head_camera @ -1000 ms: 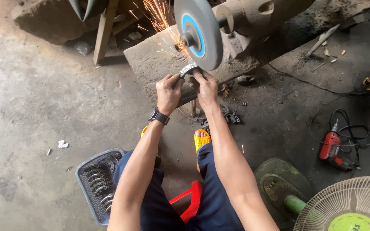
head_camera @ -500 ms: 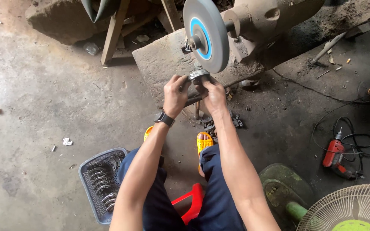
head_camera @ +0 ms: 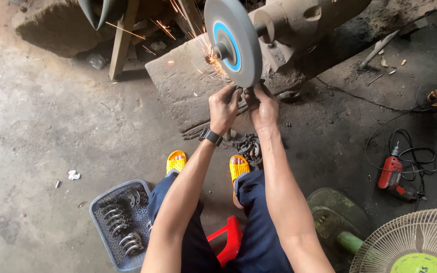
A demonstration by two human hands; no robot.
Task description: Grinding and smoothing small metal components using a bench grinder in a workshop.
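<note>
Grip: left hand [head_camera: 223, 108] and right hand [head_camera: 264, 108] both clenched on a small metal part [head_camera: 244, 91] — barely visible.
Risk: fingertips sit just under the grinding wheel [head_camera: 231, 40]; a slip means abrasion — sparks [head_camera: 203, 60] may burn.

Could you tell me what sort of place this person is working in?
Probably a small metal workshop. Both hands, left hand and right hand, press a small metal piece against a grinding wheel throwing sparks; a basket of curved metal parts and a red power drill lie on the concrete floor.

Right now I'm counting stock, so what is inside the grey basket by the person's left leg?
The grey basket holds curved, shiny metal pieces lying loose on its perforated floor. The left leg covers its right edge, so anything there is hidden, and an exact count is not possible.
</note>
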